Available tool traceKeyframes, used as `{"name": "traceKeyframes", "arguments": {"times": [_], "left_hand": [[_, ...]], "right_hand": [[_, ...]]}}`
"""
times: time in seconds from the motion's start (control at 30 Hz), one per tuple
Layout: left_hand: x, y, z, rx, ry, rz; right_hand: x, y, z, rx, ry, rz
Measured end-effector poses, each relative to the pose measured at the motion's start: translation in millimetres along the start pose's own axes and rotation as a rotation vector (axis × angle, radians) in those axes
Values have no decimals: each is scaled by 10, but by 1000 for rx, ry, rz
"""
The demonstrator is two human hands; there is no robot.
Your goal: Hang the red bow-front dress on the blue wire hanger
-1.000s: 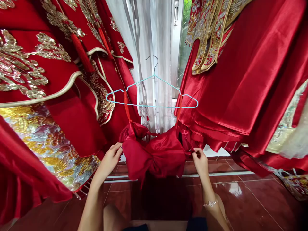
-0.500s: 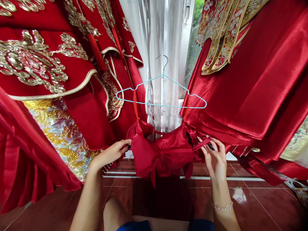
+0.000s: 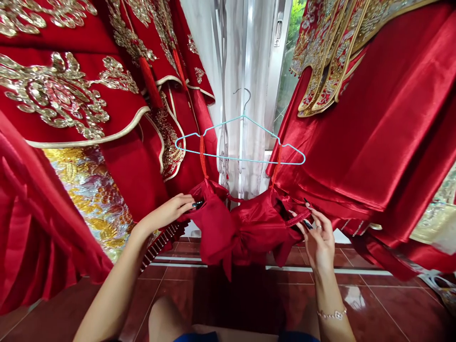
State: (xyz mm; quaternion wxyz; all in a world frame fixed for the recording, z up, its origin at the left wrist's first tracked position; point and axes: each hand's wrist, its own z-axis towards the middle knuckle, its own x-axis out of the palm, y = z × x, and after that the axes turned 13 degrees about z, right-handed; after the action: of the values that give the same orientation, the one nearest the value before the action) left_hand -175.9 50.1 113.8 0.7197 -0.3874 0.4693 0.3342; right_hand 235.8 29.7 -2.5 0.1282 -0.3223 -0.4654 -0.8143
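A bunched red satin garment (image 3: 245, 232) is being held just below a light-blue wire hanger (image 3: 228, 158), suspended by two narrow orange-red loops (image 3: 203, 156) that are being carried on the hanger's lower bar, one towards each end. The garment is hanging in front of a sheer white curtain (image 3: 231, 57), between racks of red robes with gold embroidery (image 3: 53, 90) on the left and red satin robes (image 3: 356, 123) on the right.

The left hand (image 3: 167, 213) is being pressed against the garment's left fold, its fingers lying together with the dark-painted fingertips (image 3: 197, 204) at the fabric; whether cloth is being gripped cannot be told. The right hand (image 3: 318, 242) is being closed lightly on a thin red band (image 3: 298, 217) at the garment's right side, with its fingers curled around it.

Several risks are being posed here. A sharp pull on the band could drag a loop along the slick wire and off the bar, or could tilt the hanger. The satin could be snagged by the long nails, while the bunched cloth could be caught on the neighbouring robes' stiff embroidery if it is swung sideways.
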Motion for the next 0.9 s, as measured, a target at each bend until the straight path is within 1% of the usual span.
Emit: {"name": "traceKeyframes", "arguments": {"times": [0.07, 0.13, 0.2, 0.27, 0.33, 0.4, 0.47, 0.57, 0.63, 0.73, 0.8, 0.83, 0.9], "left_hand": [[-62, 19, 11, -25, -57, -56], [-85, 4, 16, -65, -103, -123], [-90, -21, 8, -87, -124, -191], [-99, -40, -21, -78, -114, -248], [-123, -43, -75, -66, -64, -286], [-165, -34, -135, -74, -9, -303], [-233, -19, -169, -89, -19, -283], [-396, -4, -109, -60, -54, -231], [-522, 2, 3, -32, -38, -185], [-667, 16, 196, 17, -12, -120], [-712, 39, 290, 25, -30, -76], [-720, 55, 322, 18, -55, -43], [-721, 91, 362, -1, -145, 56]], "right_hand": [[9, 4, 10, 1, 1, 8], [21, -2, 20, -4, 2, 6], [13, -23, 35, -15, 14, -6], [-29, -62, 56, -44, 39, -35], [-98, -107, 94, -140, 60, -122], [-156, -139, 167, -282, 102, -300], [-160, -136, 295, -411, 191, -511], [-22, -63, 596, -521, 344, -718], [125, 3, 835, -567, 391, -768], [322, 84, 1144, -619, 373, -765], [415, 125, 1279, -649, 344, -749], [455, 145, 1329, -661, 339, -738], [532, 186, 1415, -675, 348, -711]]}}
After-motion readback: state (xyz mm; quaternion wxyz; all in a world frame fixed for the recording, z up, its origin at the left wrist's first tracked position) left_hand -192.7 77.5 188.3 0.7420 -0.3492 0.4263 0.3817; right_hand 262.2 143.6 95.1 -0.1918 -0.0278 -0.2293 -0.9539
